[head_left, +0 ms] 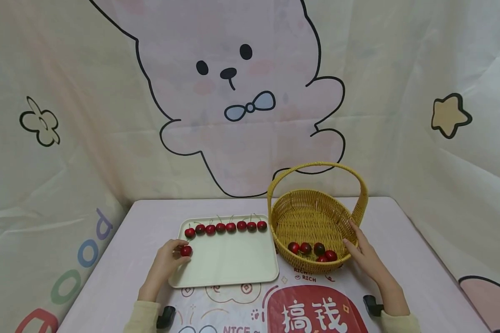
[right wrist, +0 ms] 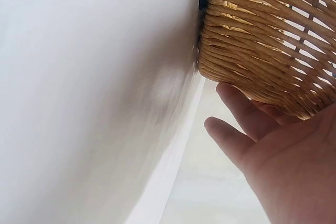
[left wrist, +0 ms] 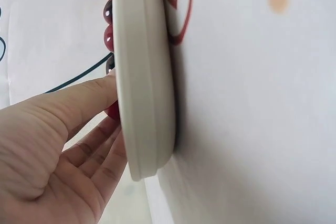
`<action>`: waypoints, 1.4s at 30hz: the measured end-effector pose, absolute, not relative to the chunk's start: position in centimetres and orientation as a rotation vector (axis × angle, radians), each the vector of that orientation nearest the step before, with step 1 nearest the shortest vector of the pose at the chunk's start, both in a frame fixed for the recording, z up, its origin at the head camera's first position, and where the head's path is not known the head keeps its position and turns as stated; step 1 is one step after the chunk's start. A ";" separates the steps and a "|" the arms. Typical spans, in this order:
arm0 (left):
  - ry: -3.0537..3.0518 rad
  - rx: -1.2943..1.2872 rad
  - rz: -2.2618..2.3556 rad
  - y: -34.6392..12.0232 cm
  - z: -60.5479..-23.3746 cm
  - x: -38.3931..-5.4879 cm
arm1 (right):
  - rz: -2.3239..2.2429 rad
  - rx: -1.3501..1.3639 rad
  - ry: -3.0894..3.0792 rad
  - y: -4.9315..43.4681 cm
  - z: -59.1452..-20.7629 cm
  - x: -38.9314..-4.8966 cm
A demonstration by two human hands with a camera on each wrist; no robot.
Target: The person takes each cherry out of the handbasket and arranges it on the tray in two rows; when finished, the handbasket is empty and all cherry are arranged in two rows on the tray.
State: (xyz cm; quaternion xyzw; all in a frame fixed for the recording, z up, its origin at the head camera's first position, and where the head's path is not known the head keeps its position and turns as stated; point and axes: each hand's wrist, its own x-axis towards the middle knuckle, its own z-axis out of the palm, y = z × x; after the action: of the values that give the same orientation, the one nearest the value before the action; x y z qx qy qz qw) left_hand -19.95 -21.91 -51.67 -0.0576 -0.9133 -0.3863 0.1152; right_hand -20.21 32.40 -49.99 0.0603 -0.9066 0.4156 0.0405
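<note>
A cream tray (head_left: 233, 266) lies left of centre on the table, with a row of several dark red cherries (head_left: 231, 227) along its far edge. At the tray's left side my left hand (head_left: 166, 261) pinches a cherry (head_left: 186, 250) between thumb and fingers, low over the tray surface. In the left wrist view that cherry (left wrist: 112, 110) is mostly hidden behind the thumb and the tray wall. My right hand (head_left: 365, 256) grips the right side of a yellow woven basket (head_left: 304, 217), thumb over the rim and fingers outside. Several cherries (head_left: 306, 248) lie in the basket's near part.
The basket's tall arched handle (head_left: 320, 163) rises above it, and its left side stands close against the tray. A printed pink tablecloth (head_left: 316, 310) covers the table. Cartoon-printed fabric (head_left: 250, 152) hangs behind and at both sides.
</note>
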 end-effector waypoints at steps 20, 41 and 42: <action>-2.678 -0.225 -1.013 -20.9 -49.9 -19.5 | 1.279 0.177 -2.792 32.3 -50.1 -20.3; -2.571 -0.582 -0.975 -12.7 -46.7 -17.9 | 1.290 0.162 -2.805 32.5 -50.0 -20.4; -2.570 -0.611 -0.969 -12.1 -46.6 -17.9 | 1.287 0.160 -2.805 32.6 -50.1 -20.4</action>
State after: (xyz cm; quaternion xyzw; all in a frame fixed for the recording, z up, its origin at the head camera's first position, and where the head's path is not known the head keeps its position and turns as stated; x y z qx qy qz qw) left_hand -17.89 -12.11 -46.59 -0.2142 -0.9011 -0.3398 0.1632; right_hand -20.39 32.58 -50.06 0.0517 -0.9075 0.4162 0.0255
